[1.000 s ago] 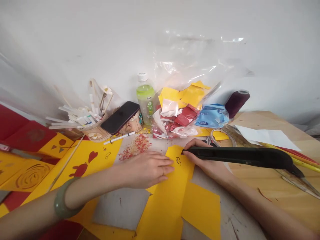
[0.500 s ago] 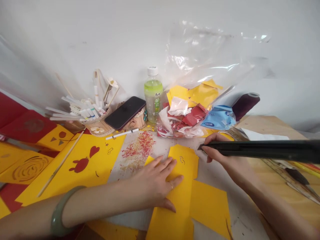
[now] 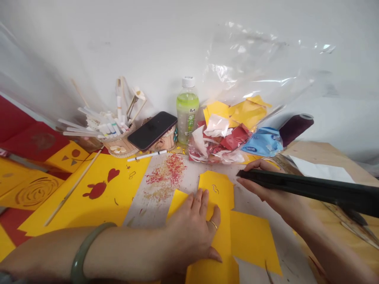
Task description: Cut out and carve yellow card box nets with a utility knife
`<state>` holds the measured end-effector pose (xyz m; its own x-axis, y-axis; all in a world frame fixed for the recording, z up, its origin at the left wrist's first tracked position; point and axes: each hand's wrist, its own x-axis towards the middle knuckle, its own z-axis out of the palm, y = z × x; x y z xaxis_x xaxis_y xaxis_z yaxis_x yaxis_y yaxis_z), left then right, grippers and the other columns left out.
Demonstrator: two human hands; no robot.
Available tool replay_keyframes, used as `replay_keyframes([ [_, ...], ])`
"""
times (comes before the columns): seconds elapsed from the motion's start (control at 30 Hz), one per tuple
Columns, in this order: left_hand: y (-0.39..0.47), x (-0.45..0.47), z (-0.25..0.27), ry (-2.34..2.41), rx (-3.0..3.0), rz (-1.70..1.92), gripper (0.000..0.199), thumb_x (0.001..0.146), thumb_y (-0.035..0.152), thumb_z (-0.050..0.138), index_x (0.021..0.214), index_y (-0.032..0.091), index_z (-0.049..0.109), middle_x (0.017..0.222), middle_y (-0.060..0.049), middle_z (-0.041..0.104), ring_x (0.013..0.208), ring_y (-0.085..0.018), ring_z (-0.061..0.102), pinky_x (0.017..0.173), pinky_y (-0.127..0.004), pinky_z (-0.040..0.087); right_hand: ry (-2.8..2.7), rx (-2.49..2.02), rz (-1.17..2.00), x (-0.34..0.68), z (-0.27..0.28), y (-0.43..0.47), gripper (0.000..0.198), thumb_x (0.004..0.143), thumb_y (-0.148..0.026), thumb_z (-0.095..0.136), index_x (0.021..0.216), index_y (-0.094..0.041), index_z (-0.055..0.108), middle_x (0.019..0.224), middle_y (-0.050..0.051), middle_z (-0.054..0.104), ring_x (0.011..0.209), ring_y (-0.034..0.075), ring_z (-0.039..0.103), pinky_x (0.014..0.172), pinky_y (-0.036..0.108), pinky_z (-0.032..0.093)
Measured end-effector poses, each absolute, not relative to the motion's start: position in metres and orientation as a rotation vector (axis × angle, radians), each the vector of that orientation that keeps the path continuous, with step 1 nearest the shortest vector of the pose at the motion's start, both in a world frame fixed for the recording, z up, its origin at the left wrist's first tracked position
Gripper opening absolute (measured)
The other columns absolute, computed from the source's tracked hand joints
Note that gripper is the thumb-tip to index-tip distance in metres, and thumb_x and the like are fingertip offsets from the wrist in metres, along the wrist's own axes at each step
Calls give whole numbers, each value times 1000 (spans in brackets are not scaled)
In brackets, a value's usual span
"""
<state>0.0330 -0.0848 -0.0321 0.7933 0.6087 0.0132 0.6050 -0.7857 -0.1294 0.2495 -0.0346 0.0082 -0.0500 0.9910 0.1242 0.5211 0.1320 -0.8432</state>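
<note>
My left hand (image 3: 191,232) lies palm down on a yellow cut card (image 3: 220,272), fingers outstretched, with a ring and a green bangle on that arm. Small curved marks show on the card's upper part, just beyond the fingers. To the right, my right hand (image 3: 266,183) grips a long black bar-like tool (image 3: 314,189) between thumb and fingers. Its narrow end points left, apart from the card, and the other end runs out of view on the right. I cannot make out its exact kind.
Behind the hands stand a pen basket (image 3: 117,148), a phone (image 3: 153,131), a green-labelled bottle (image 3: 187,114) and a clear bag of paper scraps (image 3: 227,138). A yellow sheet with red cutouts (image 3: 121,189) lies left, a thin stick (image 3: 75,185) across it. A blue packet (image 3: 263,141) sits right.
My left hand has moved slightly down, its fingers drawn closer together on the card. The black tool has tilted, its far right end now lower; my right hand keeps hold of it.
</note>
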Motion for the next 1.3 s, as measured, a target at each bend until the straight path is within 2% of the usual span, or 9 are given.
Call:
replay_keyframes([
  [0.13, -72, 28, -13, -898, -2990, 178, 85, 78, 72, 49, 133, 6, 48, 135, -32, 42, 125, -41, 45, 97, -49, 41, -1631, -1478, 962, 251, 11, -35, 9, 76, -30, 59, 79, -22, 56, 72, -1, 58, 57, 12, 50, 46, 22, 43],
  [0.27, -37, 8, 17, -691, -3241, 269, 46, 92, 46, 49, 128, 20, 54, 135, -16, 50, 123, -29, 50, 103, -47, 36, -1631, -1412, 1041, 251, 12, -35, 12, 77, -31, 59, 84, -22, 57, 78, 0, 60, 62, 12, 52, 56, 24, 48],
  [0.37, -16, -7, 28, -575, -3401, 353, 59, 81, 47, 65, 134, 25, 49, 143, -10, 43, 128, -26, 44, 100, -37, 39, -1611, -1428, 959, 251, 11, -35, 16, 78, -33, 61, 90, -23, 55, 80, -1, 60, 64, 13, 53, 57, 25, 47],
  [0.43, -12, -13, 29, -530, -3409, 415, 76, 67, 45, 78, 135, 27, 47, 148, -10, 34, 129, -28, 41, 98, -35, 41, -1624, -1411, 916, 252, 12, -35, 15, 78, -33, 62, 89, -24, 55, 79, -1, 61, 63, 13, 52, 56, 24, 46],
  [0.5, -16, -15, 26, -564, -3368, 385, 83, 62, 41, 82, 136, 28, 46, 149, -12, 31, 128, -30, 41, 94, -36, 44, -1680, -1394, 908, 254, 15, -35, 15, 78, -34, 64, 87, -23, 57, 79, 0, 62, 63, 13, 53, 55, 24, 46],
  [0.67, -48, 1, 12, -845, -3209, 212, 66, 78, 55, 64, 133, 23, 48, 142, -20, 40, 121, -37, 47, 86, -43, 48, -1870, -1419, 871, 255, 22, -36, 21, 78, -40, 64, 88, -22, 62, 81, 3, 64, 66, 16, 58, 48, 23, 47],
  [0.93, -92, 30, -25, -1085, -2954, -28, 77, 80, 71, 43, 129, 12, 52, 128, -31, 49, 114, -36, 55, 83, -40, 47, -1783, -1488, 1012, 246, 24, -42, 25, 77, -45, 62, 83, -21, 61, 68, 0, 63, 52, 12, 53, 43, 22, 42],
  [1.2, -96, 30, -38, -933, -2763, -385, 78, 82, 74, 35, 118, 9, 60, 110, -25, 64, 108, -34, 58, 79, -37, 48, -1952, -1341, 1041, 232, 14, -45, 16, 81, -39, 63, 87, -24, 59, 88, 2, 65, 85, 20, 60, 75, 30, 49],
  [1.3, -97, 30, -43, -940, -2690, -434, 76, 84, 72, 32, 118, 9, 59, 110, -27, 63, 107, -35, 60, 78, -37, 48, -1954, -1324, 1085, 228, 10, -40, 14, 83, -37, 60, 89, -25, 59, 86, 0, 65, 83, 19, 60, 74, 28, 48],
])
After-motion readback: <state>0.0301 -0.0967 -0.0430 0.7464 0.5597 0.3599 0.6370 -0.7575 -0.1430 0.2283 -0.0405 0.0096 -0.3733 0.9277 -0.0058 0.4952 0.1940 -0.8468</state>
